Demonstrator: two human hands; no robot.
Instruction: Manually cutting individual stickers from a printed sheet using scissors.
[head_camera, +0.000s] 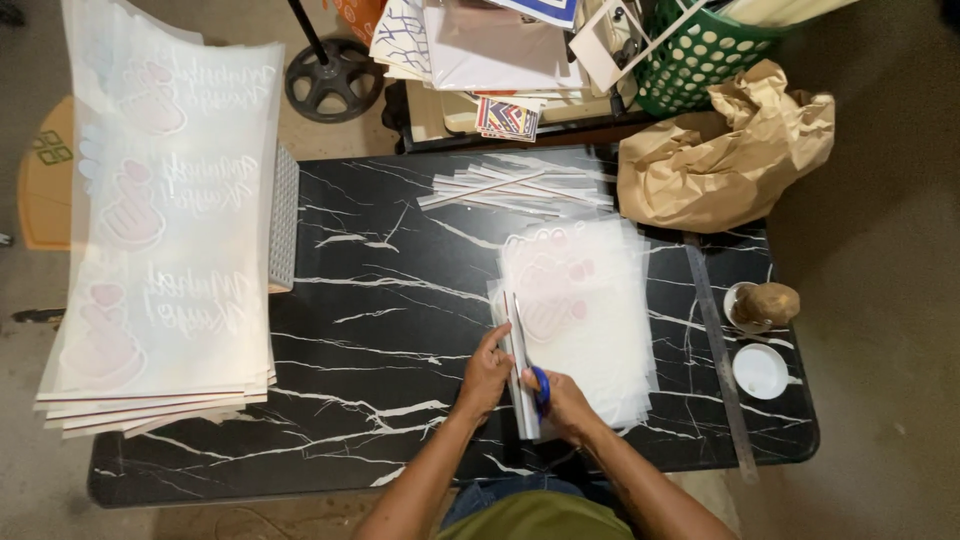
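head view: left hand (487, 372) pinches a narrow strip (519, 370) running lengthwise away from the body, right hand (560, 400) gripping blue-handled scissors (541, 388).

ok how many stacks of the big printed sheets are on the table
2. One tall pile of sheets lies at the table's left end, overhanging it. A smaller pile lies right of centre, beside both hands. Loose cut strips at the far edge aren't counted.
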